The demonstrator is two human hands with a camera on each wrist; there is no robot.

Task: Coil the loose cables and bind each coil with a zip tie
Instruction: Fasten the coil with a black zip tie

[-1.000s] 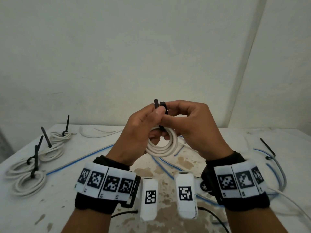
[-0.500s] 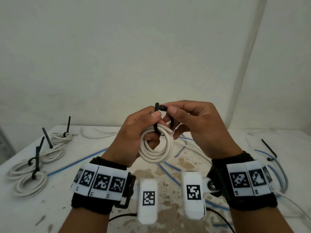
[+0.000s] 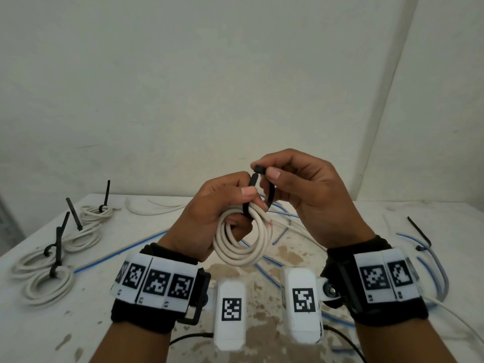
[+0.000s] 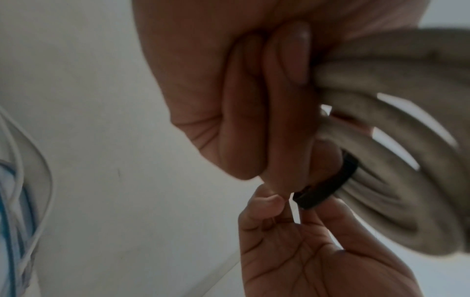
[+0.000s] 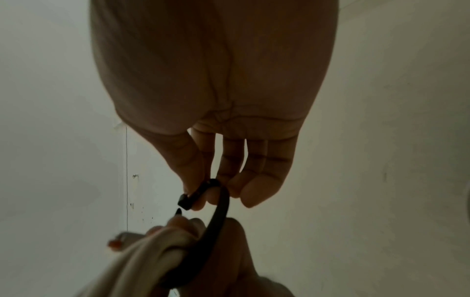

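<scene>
Since a second ago both hands have come apart a little and the coil now hangs lower, with the tie loop opened up above it. Left hand (image 3: 209, 216) grips the white cable coil (image 3: 242, 241) — fingers curled through the loops, thumb pinning the tail of the black zip tie (image 3: 271, 195) against the top of the coil. Right hand (image 3: 309, 197) pinches the tie's head between thumb and forefinger, other fingers loosely curled. Right wrist view shows the pointed tip (image 5: 179, 211) just short of the head (image 5: 185, 201), not yet threaded; strap arcs down around the bundled strands. Coil is held in the air, above the stained white surface (image 3: 146, 323), between the two hands. One cut cable end with a red core (image 3: 270, 224) sticks out on the right of the coil.

Far left on the surface: four bound white coils (image 3: 49, 284), each with a black tie tail standing up. Loose blue cables (image 3: 117, 254) and white cables (image 3: 149, 205) lie across the middle and back — a grey-blue one (image 3: 437, 265) with a black tie at far right.
</scene>
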